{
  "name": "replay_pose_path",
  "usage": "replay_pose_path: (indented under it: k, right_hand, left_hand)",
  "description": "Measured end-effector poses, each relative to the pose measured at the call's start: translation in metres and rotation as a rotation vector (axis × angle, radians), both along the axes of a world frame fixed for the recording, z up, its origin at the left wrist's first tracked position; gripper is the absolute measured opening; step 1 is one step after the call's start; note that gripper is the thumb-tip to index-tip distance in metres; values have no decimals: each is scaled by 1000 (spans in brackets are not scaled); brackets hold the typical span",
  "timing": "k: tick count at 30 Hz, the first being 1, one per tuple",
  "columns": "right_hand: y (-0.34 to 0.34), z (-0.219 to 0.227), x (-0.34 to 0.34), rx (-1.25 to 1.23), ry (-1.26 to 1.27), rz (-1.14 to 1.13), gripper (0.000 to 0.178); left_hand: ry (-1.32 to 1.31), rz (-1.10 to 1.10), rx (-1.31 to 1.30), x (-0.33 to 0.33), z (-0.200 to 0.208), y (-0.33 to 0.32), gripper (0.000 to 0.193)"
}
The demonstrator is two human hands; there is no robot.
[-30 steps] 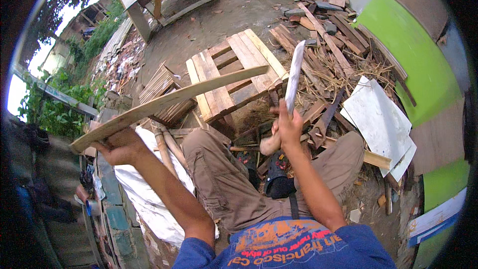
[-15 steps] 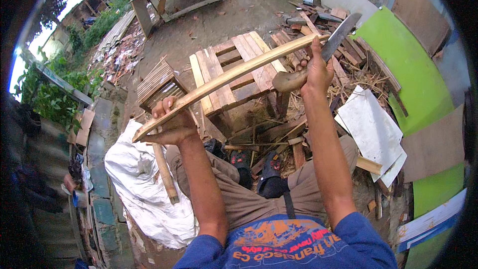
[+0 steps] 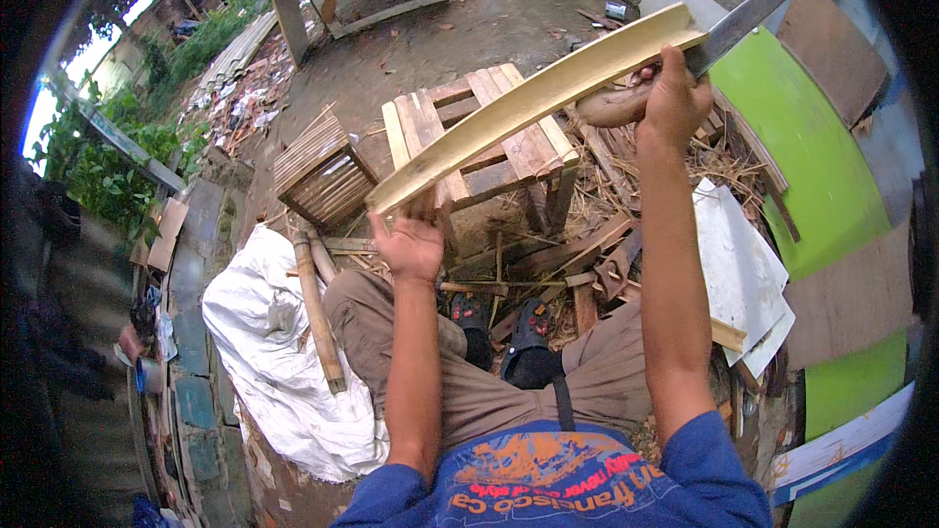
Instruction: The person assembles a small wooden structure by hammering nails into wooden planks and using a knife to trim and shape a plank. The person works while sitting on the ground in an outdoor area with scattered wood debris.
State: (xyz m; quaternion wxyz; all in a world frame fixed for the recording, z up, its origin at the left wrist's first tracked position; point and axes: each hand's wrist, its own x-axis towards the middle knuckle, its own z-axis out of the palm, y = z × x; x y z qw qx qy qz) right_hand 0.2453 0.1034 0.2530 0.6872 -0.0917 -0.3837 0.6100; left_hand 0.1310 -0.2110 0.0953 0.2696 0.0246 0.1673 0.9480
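Two hands of yours are raised in front of you, with one pale, trough-shaped strip slanting between them, its low end to your left and its high end to your right. Your right hand is closed around the wooden handle of a machete, whose blade points up and away to the right. The strip's high end lies against the thumb side of that same hand, just beside the blade; you seem to pinch it there along with the handle, though the grip beneath is hidden. Your left hand is spread, palm turned up and thumb apart, right at the strip's low end. The fingers run blurred below and behind its edge, so whether they touch it cannot be told. In the view, the strip's middle crosses over a slatted wooden stool standing on the ground beyond your knees. To its left sits a smaller slatted frame; nearer you, a bamboo pole rests on a white sack beside your left leg.
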Motion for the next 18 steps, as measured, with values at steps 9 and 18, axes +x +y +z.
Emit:
replay_pose_path:
  k: [9,18]
  right_hand:
    - [-52,45,19,344,-231,53,22]
    - [-106,63,12,490,-386,113,21]
  left_hand:
    - [952,441,-726,31,162,49,40]
    - [1390,892,-569,-24,248,117,36]
